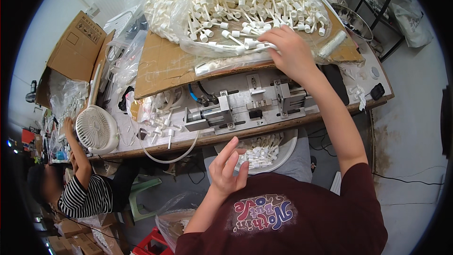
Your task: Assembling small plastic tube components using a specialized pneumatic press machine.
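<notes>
My right hand [290,52] reaches over the front of a clear plastic bag [181,0] full of white plastic pieces [222,14], each with a cup-shaped end and a thin stem. Its thumb and fingers close round the stem of one white plastic piece [251,44] at the bag's near edge. My left hand [226,167] hovers above my lap, fingers apart and slightly bent, with nothing visible in it. Just beside it, a white basin [288,153] on my lap holds more of the white pieces. Between the hands sits a metal clamping fixture [255,106] on the bench.
The bag rests on a cardboard sheet [158,66] over the bench. Loose white pieces [163,125], a hose [174,161] and a white fan [96,130] lie to the left. A co-worker in a striped shirt [89,198] sits farther left. A dark shelf rack [365,0] stands back right.
</notes>
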`<state>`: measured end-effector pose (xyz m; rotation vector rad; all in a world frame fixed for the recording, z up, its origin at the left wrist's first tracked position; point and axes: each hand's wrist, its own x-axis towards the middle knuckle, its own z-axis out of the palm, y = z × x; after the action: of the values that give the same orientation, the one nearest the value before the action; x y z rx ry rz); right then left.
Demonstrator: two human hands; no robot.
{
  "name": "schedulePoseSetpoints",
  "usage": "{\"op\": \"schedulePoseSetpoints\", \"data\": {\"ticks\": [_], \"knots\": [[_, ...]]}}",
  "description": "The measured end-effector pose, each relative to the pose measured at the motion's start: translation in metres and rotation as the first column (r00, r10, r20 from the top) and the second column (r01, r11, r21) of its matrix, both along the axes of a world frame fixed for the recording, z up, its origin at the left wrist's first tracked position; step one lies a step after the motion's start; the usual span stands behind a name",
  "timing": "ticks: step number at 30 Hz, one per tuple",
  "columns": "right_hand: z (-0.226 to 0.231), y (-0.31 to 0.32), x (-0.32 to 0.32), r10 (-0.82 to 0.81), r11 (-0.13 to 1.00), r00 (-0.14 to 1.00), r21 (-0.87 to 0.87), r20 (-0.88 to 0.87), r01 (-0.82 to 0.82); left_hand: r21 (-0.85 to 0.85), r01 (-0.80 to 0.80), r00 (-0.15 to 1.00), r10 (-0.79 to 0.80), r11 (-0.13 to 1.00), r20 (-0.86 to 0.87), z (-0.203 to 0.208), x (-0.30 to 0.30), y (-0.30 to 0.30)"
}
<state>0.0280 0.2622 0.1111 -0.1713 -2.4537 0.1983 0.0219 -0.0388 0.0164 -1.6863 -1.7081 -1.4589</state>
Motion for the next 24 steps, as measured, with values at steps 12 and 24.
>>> {"op": "schedulePoseSetpoints", "data": {"ticks": [12, 24], "knots": [[0.031, 0.028, -0.070, -0.004, 0.993, 0.702, -0.077, 0.712, 0.084, -0.019, -0.080, 0.996, 0.080, 0.997, -0.035, -0.009, -0.005, -0.009], [0.017, 0.058, -0.056, 0.161, 0.759, 0.958, -0.650, 0.237, 0.033, -0.047, -0.050, 0.999, 0.049, 0.998, -0.014, -0.007, -0.006, -0.004]]}}
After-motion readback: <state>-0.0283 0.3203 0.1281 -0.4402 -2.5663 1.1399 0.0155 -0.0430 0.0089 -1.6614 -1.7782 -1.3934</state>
